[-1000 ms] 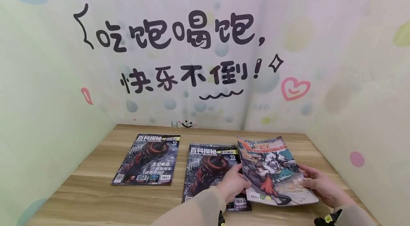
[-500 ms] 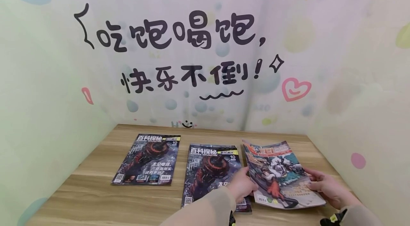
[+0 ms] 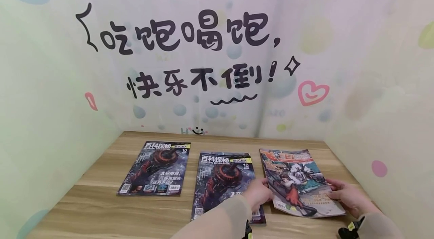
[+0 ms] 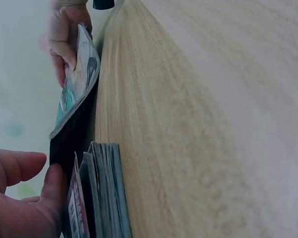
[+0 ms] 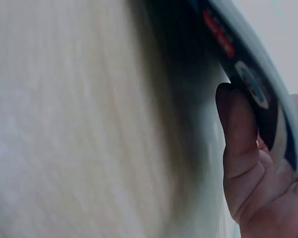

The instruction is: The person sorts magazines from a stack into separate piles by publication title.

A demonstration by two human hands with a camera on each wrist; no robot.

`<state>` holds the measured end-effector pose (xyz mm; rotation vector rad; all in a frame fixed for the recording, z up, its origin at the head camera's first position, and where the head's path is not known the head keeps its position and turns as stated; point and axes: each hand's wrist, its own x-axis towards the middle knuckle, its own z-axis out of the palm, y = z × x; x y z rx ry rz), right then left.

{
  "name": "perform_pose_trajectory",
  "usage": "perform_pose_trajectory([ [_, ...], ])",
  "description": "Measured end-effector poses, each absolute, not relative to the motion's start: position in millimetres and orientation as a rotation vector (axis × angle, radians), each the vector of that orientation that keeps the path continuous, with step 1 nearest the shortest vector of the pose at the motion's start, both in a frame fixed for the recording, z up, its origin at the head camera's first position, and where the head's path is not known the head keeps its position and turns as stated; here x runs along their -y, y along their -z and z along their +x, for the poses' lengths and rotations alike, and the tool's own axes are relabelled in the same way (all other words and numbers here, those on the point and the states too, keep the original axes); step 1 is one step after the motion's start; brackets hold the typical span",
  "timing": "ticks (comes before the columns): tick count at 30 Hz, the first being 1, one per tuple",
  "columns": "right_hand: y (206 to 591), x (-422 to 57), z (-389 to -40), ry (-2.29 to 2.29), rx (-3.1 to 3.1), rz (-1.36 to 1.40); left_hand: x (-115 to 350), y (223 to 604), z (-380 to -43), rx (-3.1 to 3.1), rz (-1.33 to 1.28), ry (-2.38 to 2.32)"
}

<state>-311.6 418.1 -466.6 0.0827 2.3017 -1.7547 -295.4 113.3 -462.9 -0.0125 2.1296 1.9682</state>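
A magazine with an orange title and a red-gloved figure on its cover (image 3: 298,182) is held tilted above the right side of the table. My right hand (image 3: 347,195) pinches its right edge; in the right wrist view the fingers (image 5: 241,134) lie against its dark underside. My left hand (image 3: 259,194) is at its left edge, thumb and finger spread apart in the left wrist view, one fingertip (image 4: 53,178) right by the dark underside. Below the left hand lies a stack of magazines (image 4: 107,188), topped by a dark Scientific Exploration issue (image 3: 220,178), partly hidden by the left forearm.
Another Scientific Exploration magazine (image 3: 154,169) lies flat on the left of the wooden table (image 3: 101,212). Printed curtains (image 3: 203,118) stand behind the table and along both sides. A dark strap device (image 3: 350,229) is on the right wrist.
The orange-titled magazine has moved right, off the middle stack, and turned a little flatter. Both hands have shifted right with it. The other magazines have stayed in place.
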Motion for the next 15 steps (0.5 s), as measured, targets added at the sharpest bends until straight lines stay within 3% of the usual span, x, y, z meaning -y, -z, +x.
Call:
perform_pose_trajectory([
  [15,473.3,-427.8,-319.1,1.686,-2.470,0.281,-117.3,461.5,-294.3,-2.066,0.063,-1.975],
])
